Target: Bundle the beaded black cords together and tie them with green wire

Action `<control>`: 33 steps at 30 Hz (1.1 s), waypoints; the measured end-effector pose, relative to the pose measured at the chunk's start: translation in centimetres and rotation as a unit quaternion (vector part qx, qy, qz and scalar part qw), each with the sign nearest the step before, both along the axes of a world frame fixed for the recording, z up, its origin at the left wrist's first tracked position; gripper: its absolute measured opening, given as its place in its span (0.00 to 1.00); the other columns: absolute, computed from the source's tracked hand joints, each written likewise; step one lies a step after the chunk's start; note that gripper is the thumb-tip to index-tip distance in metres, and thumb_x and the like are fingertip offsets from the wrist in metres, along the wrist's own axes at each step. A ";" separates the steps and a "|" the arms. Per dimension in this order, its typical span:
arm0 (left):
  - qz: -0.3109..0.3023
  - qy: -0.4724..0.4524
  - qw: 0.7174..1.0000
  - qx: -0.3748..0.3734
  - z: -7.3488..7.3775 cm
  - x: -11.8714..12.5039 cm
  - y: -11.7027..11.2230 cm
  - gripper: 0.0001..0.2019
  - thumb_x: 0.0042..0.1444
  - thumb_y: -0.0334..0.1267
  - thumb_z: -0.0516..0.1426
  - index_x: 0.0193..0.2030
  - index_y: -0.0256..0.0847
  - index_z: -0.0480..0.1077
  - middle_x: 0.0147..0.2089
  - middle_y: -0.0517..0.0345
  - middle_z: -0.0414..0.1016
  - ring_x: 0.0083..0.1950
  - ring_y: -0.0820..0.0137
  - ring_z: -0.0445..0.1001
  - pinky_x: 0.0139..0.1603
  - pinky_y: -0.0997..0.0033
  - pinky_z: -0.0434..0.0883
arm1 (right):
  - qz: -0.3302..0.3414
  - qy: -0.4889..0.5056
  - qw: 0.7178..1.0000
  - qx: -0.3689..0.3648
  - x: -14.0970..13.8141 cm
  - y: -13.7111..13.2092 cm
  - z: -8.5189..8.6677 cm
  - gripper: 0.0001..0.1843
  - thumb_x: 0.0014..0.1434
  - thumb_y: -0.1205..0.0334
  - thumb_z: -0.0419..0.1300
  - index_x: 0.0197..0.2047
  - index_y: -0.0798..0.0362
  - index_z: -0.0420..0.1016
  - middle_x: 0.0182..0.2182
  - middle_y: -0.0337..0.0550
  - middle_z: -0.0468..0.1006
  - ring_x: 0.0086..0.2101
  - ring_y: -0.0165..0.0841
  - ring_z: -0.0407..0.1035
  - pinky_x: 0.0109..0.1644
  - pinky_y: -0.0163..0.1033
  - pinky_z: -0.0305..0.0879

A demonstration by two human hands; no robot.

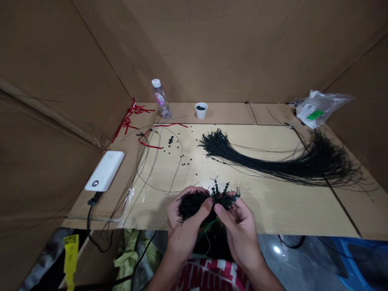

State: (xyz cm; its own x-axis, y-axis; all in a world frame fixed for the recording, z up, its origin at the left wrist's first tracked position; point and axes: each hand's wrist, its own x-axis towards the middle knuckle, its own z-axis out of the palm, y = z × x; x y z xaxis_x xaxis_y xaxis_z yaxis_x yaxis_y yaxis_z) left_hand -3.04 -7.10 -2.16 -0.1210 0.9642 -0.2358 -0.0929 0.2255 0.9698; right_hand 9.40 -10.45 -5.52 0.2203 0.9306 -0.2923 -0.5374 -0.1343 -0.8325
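left hand | curled, thumb pressed onto tangled black beaded wire bundle | right hand | thumb and fingers pinched same bundle

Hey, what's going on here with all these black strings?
A person is holding a bunch of black beaded strands with their left hand and right hand, just above a pale wooden board. A long sweep of similar strands lies across the board, with loose black beads scattered to its left. Beyond the board, a small white cup holds more black bits.
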 end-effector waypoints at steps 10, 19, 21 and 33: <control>-0.043 0.005 0.999 0.030 1.0 -0.3 0.1 0.10 0.55 0.42 0.73 0.38 0.42 0.80 0.36 0.61 0.83 0.38 0.71 0.79 0.41 0.79 0.76 | -0.006 0.013 1.000 0.005 -0.4 0.2 0.6 0.15 0.58 0.58 0.80 0.45 0.47 0.84 0.40 0.38 0.86 0.43 0.31 0.80 0.51 0.31 0.75; -0.020 0.013 1.000 0.007 0.3 -0.2 -0.2 0.10 0.57 0.43 0.73 0.38 0.42 0.80 0.37 0.62 0.83 0.39 0.71 0.79 0.41 0.79 0.75 | 0.017 0.014 1.000 0.009 0.2 -0.1 0.9 0.10 0.62 0.56 0.76 0.45 0.48 0.86 0.42 0.42 0.87 0.44 0.35 0.80 0.53 0.37 0.75; -0.019 0.015 1.000 0.008 0.2 -0.2 -0.2 0.10 0.57 0.42 0.73 0.37 0.42 0.79 0.36 0.63 0.82 0.37 0.72 0.79 0.40 0.79 0.75 | 0.012 0.018 1.000 0.004 0.1 -0.1 0.9 0.10 0.62 0.56 0.77 0.44 0.48 0.86 0.41 0.43 0.87 0.43 0.36 0.81 0.52 0.38 0.75; -0.019 -0.015 0.999 -0.041 0.3 -0.3 0.0 0.14 0.54 0.40 0.73 0.47 0.44 0.84 0.48 0.56 0.87 0.50 0.63 0.84 0.54 0.72 0.78 | 0.024 0.000 1.000 0.006 0.1 -0.3 0.5 0.10 0.63 0.56 0.76 0.47 0.47 0.87 0.44 0.44 0.88 0.48 0.41 0.81 0.57 0.43 0.74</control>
